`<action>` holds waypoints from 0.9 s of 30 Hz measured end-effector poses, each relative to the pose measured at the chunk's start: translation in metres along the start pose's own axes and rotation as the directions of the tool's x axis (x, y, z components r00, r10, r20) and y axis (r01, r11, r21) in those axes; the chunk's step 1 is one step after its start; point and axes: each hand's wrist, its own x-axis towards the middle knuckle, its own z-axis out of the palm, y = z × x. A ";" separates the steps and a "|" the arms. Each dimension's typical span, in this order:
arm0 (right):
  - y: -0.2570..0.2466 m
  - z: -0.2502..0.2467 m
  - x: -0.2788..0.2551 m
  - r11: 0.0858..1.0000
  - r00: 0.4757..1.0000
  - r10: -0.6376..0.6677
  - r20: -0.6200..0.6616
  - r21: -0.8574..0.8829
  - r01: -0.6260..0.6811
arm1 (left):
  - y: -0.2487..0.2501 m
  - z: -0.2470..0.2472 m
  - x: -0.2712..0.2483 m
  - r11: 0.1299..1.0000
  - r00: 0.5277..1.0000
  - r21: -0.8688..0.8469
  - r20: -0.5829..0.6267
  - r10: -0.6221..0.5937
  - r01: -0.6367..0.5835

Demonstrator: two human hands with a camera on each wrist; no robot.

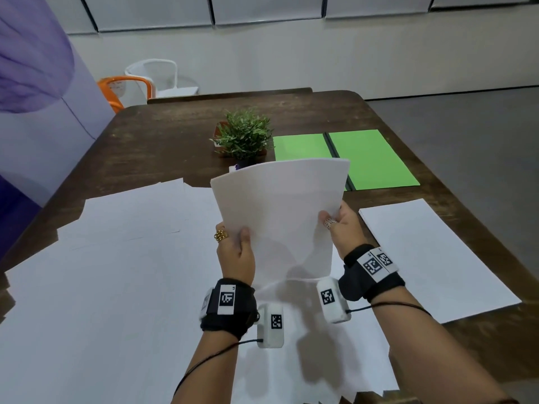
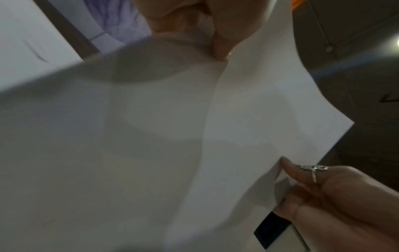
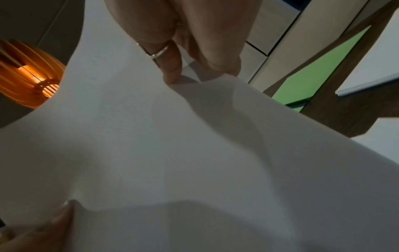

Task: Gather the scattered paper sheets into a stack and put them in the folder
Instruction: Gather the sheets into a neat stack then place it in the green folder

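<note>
We see both forearms reaching forward from the near edge, wrists raised above the table [image 1: 163, 132], each with a black wrist strap and a tagged white camera unit. Left hand [image 1: 235, 252] pinches the left edge of a lifted stack of sheets [image 1: 281, 217], thumb on the near face, fingers curled behind; gold ring on one finger. Right hand [image 1: 339, 225] pinches the right edge the same way, thumb in front, silver ring showing. The stack is held upright between the two hands, slightly bowed, its bottom edge just above or touching the sheets below; we cannot tell which. In the left wrist view the left thumb presses the paper near the top of the frame and the right hand's fingers curl round the opposite edge. The right wrist view shows the right fingers [image 3: 172, 68] curled at the sheet edge.

More loose sheets [image 1: 116, 272] lie spread over the near left of the table, overlapping. One separate sheet [image 1: 437, 258] lies at right, apart from the rest. The green folder [image 1: 376, 158] lies open flat at far right, just right of a small potted plant [image 1: 243, 135]. An orange chair [image 1: 122, 88] and a white chair [image 1: 157, 74] stand beyond the table at far left.
</note>
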 end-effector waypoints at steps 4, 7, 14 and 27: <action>-0.006 -0.038 0.001 1.000 0.999 -0.001 -0.050 0.025 0.002 | 0.021 0.029 0.005 0.998 0.998 -0.050 0.052 -0.038 0.040; 0.017 -0.091 -0.005 0.991 0.995 0.097 -0.036 -0.093 -0.101 | 0.033 0.060 0.004 0.983 0.984 -0.115 0.118 -0.131 0.145; 0.044 -0.205 -0.009 0.740 0.939 0.170 -0.298 -0.591 -0.322 | -0.001 0.162 -0.024 0.885 0.811 0.268 0.363 -0.460 0.381; 0.084 -0.352 0.024 0.305 0.820 0.239 -0.520 -0.762 -0.572 | -0.036 0.317 -0.123 0.806 0.570 0.577 0.621 -0.538 0.132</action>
